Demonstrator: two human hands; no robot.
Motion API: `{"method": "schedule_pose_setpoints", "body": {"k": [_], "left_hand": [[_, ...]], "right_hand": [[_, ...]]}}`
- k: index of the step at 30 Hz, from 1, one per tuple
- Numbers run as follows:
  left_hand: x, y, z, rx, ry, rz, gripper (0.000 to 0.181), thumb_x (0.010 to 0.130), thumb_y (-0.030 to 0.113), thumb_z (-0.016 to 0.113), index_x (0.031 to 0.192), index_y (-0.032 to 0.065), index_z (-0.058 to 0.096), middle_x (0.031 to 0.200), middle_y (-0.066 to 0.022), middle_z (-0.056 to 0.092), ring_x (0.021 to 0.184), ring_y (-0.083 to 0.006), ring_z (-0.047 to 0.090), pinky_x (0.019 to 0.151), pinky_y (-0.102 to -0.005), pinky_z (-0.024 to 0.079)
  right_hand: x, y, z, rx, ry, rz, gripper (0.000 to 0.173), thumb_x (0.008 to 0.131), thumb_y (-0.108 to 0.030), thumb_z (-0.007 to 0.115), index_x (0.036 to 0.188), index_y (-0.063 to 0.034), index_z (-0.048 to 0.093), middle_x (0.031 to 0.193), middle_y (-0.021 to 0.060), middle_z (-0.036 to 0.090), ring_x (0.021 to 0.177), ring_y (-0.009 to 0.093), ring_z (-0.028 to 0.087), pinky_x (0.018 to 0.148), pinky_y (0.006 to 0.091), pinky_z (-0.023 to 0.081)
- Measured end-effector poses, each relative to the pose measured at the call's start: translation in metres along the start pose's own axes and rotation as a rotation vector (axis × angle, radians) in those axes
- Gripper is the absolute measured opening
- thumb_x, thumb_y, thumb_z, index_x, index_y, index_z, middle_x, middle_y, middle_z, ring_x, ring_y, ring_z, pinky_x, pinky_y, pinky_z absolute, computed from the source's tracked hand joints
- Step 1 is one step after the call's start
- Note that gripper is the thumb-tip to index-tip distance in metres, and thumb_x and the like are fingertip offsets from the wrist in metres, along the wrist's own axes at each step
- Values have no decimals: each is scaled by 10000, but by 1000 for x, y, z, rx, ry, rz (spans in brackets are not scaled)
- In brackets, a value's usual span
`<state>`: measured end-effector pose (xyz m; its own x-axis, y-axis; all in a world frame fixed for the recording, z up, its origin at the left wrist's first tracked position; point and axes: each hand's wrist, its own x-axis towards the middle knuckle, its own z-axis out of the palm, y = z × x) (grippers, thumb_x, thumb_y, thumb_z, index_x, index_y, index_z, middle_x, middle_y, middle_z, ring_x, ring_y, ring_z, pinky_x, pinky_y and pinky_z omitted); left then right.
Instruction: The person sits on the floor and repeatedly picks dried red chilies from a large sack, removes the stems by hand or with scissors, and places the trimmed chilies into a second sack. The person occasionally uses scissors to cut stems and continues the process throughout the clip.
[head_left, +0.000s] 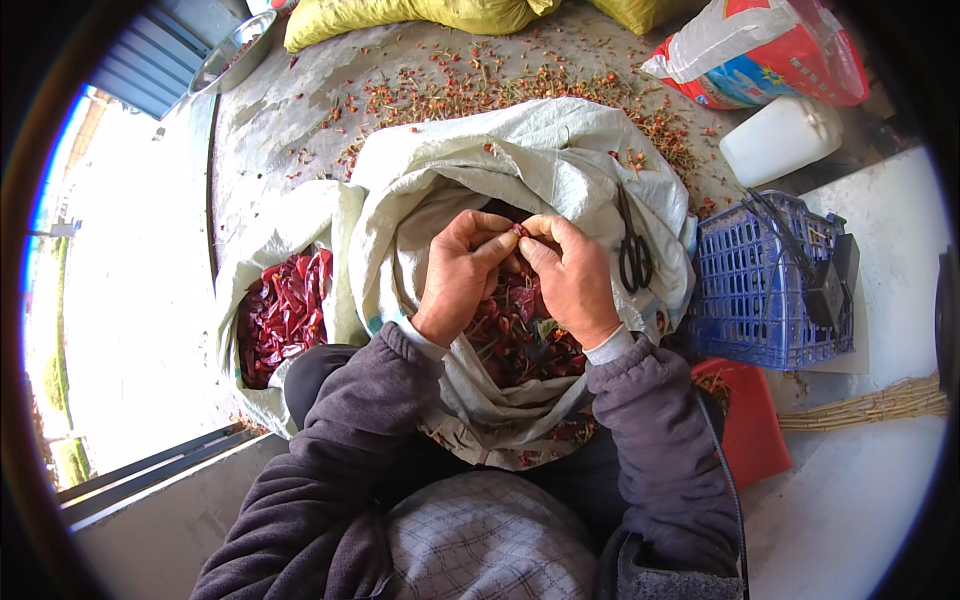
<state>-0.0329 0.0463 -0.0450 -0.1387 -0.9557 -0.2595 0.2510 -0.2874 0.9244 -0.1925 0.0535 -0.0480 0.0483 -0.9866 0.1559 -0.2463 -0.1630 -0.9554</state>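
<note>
Between the fingertips of both hands is a small piece of dried red chili pepper (519, 231), mostly covered by the fingers. My left hand (466, 268) pinches it from one side and my right hand (571, 271) from the other. Both are over the mouth of a large white woven sack (409, 240) with rolled-down edges. Inside it lie dark dried red chilies (517, 341) with stems. A pair of black-handled scissors (634, 251) rests on the sack's right fold. To the left, a smaller white woven sack (255, 236) holds glossy red chili pods (289, 311).
Chili stems and caps (555, 84) litter the concrete floor beyond the sack. Yellow sacks (420, 16) lie at the back. On the right are a red-and-white bag (757, 56), a white plastic jug (780, 142), a blue plastic crate (757, 292), a red dustpan (754, 442) and a straw broom (862, 405).
</note>
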Motion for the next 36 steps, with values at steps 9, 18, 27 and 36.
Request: {"method": "schedule_pose_setpoints", "body": {"k": [9,18,27,36], "left_hand": [[4,0,-1,944,33,769,90,865,41,689,947,14,665,837,-161,662,764,-370,663,672,-433,550],[4,-9,3,1120,61,720,113,802,27,641,885,0,569,811,-193,615,749,-408,641,652,-492,520],[14,1,-6,620,-88,10,163,904,90,644,997,-16,725,832,-221,708,785,-393,703,715,-411,552],[14,-20,5,935,-9,578,83,864,28,612,910,-42,612,799,-253,634,741,-442,639,680,-482,524]], "right_hand": [[2,-3,-1,-280,92,-245,140,919,-9,655,1052,17,691,922,180,739,816,290,733,736,358,563],[-4,3,17,-385,119,-221,104,917,-25,640,1011,5,670,896,182,719,819,364,699,714,420,545],[-3,3,0,-189,37,-43,105,926,-49,665,993,30,681,863,201,729,770,367,713,670,394,545],[-8,7,3,-579,51,-296,111,896,5,627,1001,-4,660,892,183,706,837,392,674,724,458,529]]}}
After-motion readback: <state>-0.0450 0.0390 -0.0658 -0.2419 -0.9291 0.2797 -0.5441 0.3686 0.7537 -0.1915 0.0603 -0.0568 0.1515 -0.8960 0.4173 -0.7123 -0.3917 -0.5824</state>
